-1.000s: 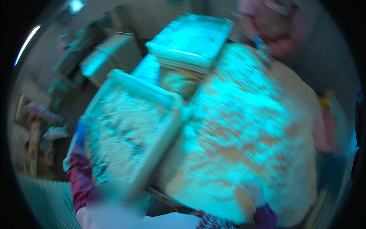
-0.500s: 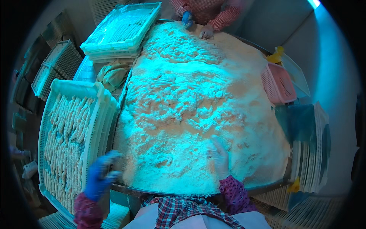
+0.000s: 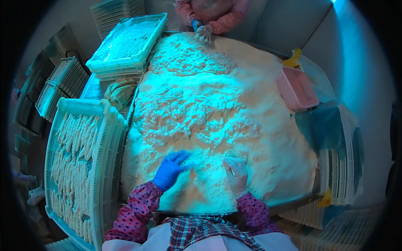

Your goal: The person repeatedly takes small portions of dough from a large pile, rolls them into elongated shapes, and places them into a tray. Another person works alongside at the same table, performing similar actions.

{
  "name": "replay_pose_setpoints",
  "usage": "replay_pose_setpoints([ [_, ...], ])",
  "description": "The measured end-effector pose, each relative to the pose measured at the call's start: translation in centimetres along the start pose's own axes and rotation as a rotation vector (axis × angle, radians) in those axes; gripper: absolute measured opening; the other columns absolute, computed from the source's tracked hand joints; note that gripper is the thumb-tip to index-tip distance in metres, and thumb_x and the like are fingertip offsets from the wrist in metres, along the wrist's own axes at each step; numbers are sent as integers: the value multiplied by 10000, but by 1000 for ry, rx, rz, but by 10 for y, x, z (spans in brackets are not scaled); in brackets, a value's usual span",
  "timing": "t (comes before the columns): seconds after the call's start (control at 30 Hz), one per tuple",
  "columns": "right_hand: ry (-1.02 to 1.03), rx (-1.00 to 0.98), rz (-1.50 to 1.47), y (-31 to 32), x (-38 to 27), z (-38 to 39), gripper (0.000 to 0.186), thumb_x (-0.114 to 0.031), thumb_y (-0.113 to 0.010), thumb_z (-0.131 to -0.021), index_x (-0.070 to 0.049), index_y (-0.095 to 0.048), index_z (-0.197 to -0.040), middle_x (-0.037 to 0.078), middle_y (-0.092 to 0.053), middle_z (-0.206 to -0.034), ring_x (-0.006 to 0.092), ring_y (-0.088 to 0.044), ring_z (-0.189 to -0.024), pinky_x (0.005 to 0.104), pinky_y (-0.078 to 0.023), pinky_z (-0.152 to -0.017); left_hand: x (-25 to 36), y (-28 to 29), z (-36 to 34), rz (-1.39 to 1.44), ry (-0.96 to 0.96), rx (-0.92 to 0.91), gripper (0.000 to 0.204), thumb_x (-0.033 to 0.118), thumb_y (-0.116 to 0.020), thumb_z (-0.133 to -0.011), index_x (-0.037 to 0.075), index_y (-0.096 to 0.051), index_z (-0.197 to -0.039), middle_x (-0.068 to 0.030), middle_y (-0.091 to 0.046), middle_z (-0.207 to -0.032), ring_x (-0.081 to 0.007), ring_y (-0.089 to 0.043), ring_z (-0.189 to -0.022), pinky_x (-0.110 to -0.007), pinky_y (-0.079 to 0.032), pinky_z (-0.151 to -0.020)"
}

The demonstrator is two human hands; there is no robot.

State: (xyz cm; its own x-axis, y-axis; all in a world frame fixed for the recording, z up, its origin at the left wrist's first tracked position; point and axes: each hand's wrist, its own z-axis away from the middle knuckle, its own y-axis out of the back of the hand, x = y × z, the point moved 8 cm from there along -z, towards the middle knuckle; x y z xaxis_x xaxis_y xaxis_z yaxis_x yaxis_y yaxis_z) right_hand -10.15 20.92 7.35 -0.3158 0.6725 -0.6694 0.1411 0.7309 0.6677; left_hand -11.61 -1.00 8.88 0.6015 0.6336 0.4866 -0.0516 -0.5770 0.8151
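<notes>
A broad heap of pale, floury crumbs covers the table in front of me. My left hand, in a blue glove, reaches over its near part with fingers stretched out and nothing held. To its right, my right hand rests in the crumbs in a thin whitish glove; its fingertips blend into the coating, so their grip is unclear. Left of the table, a stack of pale plastic trays has a top tray holding rows of long, crumb-coated strips.
Across the table a co-worker's gloved hands meet at the far edge. More filled trays stand at the back left, beside a crumpled cloth. At the right edge are a pink basket and stacked trays.
My left hand has moved right, from beside the tray stack to over the crumbs. My right hand stays nearly in place. The co-worker's hands have come together.
</notes>
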Motion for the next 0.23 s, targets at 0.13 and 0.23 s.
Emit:
replay_pose_setpoints([
  [0.13,104,-353,134,-19,2,16,316,-97,-634,-790,-119,-630,-1104,84,-619,-1082,257,-580,-962,381,-473,-838,-57,-7,39,168,422,129,400,42,-601,-773,140,-599,-1160,-144,-573,-1197,-329,-581,-1005,-394,-477,-867],
  [0.23,-6,-347,100,-32,8,22,505,-157,-677,-766,-144,-546,-1253,102,-590,-1172,255,-556,-1075,352,-455,-903,-56,-30,66,293,636,11,406,111,-628,-795,135,-572,-1196,-146,-581,-1184,-329,-583,-998,-398,-468,-880],
])
